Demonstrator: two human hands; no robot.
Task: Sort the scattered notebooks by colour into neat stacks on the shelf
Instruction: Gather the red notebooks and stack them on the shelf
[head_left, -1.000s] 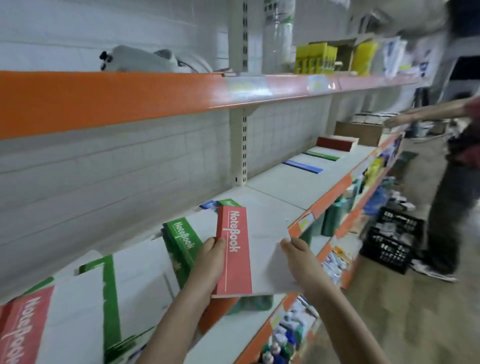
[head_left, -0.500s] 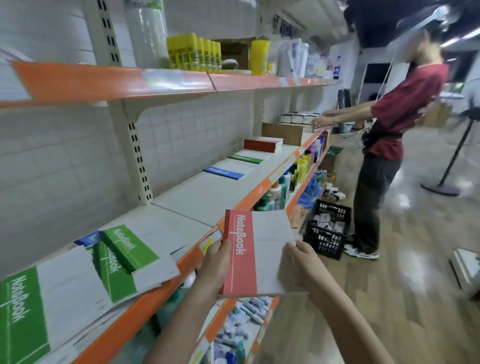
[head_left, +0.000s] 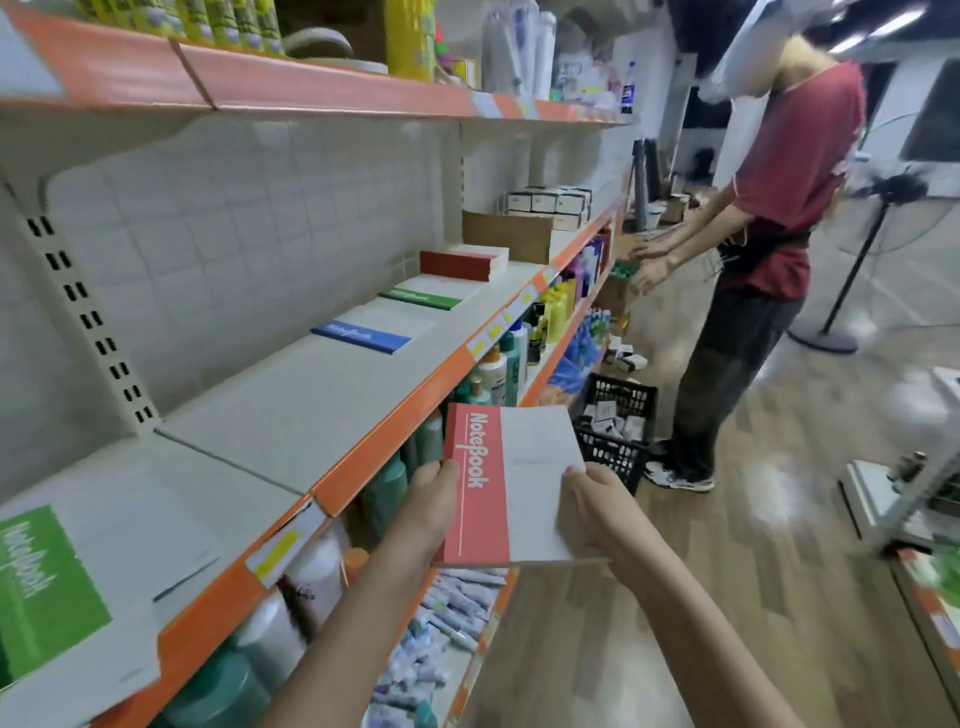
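Notebooks: green notebook (head_left: 49, 587) lies loose at the shelf's near left end, not stacked. Shelf (head_left: 311, 395) runs away up-right; blue stack (head_left: 363, 335), then green stack (head_left: 423, 299), then red stack (head_left: 465, 262) farthest along. Left hand (head_left: 431, 501) grips the spine edge of the red notebook (head_left: 511, 486), thumb on the cover. Right hand (head_left: 597, 512) holds the opposite edge, fingers curled under. Notebook is in the air, off the front of the shelf, well short of the red stack. My read: carry step. Keep both hands on, keep it flat, walk it along to the red stack, match spine direction, square the edges before letting go. Risk: another person (head_left: 769, 249) stands near that end, with a black crate (head_left: 615, 431) on the floor.
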